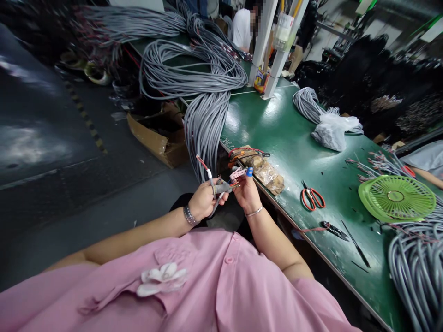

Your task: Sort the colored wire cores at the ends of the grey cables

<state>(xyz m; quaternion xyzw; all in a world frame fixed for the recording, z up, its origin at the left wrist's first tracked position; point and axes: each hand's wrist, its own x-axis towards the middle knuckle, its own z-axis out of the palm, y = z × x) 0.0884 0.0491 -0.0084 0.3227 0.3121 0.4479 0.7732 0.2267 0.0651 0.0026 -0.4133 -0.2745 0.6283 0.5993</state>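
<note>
Grey-sheathed cable (pixel 222 188), its end splayed into thin coloured wires (pixel 235 184)

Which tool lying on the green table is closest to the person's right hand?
The red-handled tool, with its looped handles; it is nearest the right hand, while the black snips and thin pointed tool lie farther away.
</note>
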